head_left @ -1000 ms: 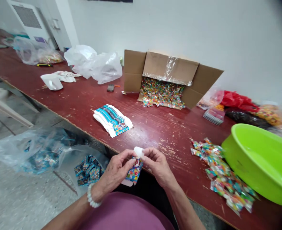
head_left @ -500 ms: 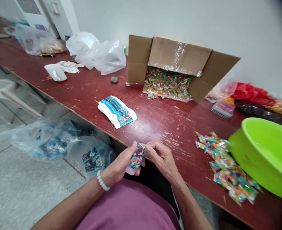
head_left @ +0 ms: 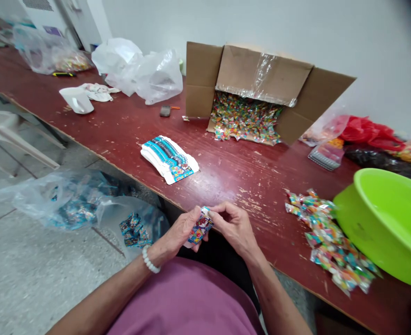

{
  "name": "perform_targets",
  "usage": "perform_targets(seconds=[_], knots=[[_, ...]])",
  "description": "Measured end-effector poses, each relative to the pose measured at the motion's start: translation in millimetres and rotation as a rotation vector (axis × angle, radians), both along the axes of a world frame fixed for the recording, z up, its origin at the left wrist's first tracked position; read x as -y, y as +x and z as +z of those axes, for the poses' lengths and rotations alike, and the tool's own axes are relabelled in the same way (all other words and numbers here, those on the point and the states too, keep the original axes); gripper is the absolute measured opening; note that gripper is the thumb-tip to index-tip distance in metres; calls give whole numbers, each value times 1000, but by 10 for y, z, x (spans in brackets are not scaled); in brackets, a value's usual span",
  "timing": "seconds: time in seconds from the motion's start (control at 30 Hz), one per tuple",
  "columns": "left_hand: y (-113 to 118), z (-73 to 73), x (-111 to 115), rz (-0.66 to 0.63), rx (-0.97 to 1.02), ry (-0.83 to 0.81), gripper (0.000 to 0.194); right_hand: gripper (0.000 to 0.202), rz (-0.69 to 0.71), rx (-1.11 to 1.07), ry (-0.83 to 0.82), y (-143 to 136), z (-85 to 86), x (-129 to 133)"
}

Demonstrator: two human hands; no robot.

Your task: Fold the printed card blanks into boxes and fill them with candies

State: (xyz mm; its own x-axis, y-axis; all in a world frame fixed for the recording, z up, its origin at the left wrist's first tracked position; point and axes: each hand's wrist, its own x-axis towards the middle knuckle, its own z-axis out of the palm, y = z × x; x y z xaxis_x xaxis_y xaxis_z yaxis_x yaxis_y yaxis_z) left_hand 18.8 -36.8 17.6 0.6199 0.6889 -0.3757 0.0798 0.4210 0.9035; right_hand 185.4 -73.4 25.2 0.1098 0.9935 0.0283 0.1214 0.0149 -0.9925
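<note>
A small blue printed packet (head_left: 200,229) with colourful pictures is held over the table's front edge. My left hand (head_left: 182,232), with a pale bead bracelet at the wrist, is closed round its left side and underneath. At the packet's upper right corner, the thumb and fingers of my right hand (head_left: 234,227) pinch its white top edge. A fanned stack of flat blue-and-white packets (head_left: 169,159) lies on the table beyond my hands. To the right, wrapped colourful candies (head_left: 331,242) form a loose pile.
A green basin (head_left: 376,223) stands at the right. Behind is an open cardboard box (head_left: 261,77) full of candies. A white mug (head_left: 76,100) and plastic bags (head_left: 160,77) are at the back left. Bags of blue packets (head_left: 135,230) hang below the table's left edge.
My right fingers have shifted slightly on the packet's top, where more white now shows. The packet is tilted a little differently in my left hand. The view has moved slightly.
</note>
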Motion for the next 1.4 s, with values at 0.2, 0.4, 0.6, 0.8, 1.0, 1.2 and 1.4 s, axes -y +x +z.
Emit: perform_targets(seconds=[0.2, 0.4, 0.6, 0.8, 1.0, 1.2, 1.4], knots=[[56, -54, 8, 53, 87, -82, 71, 15, 178, 126, 163, 3, 5, 50], [85, 21, -42, 81, 191, -43, 53, 21, 112, -58, -47, -4, -141, -129], [103, -58, -410, 61, 97, 39, 52, 29, 95, -41, -126, 369, -162, -666], [200, -483, -624, 235, -471, 793, 68, 32, -280, 35, -116, 1119, -306, -1290], [481, -465, -1049, 340, -730, 1405, 55, 40, -449, -147, -106, 1832, -210, -1970], [1333, -212, -2242, 118, -750, 1488, 56, 30, -516, -373, -114, 2439, 246, -3073], [2018, -287, -3330, -27, -1013, 1272, 74, 22, -584, -584, -106, 2856, 528, -3959]])
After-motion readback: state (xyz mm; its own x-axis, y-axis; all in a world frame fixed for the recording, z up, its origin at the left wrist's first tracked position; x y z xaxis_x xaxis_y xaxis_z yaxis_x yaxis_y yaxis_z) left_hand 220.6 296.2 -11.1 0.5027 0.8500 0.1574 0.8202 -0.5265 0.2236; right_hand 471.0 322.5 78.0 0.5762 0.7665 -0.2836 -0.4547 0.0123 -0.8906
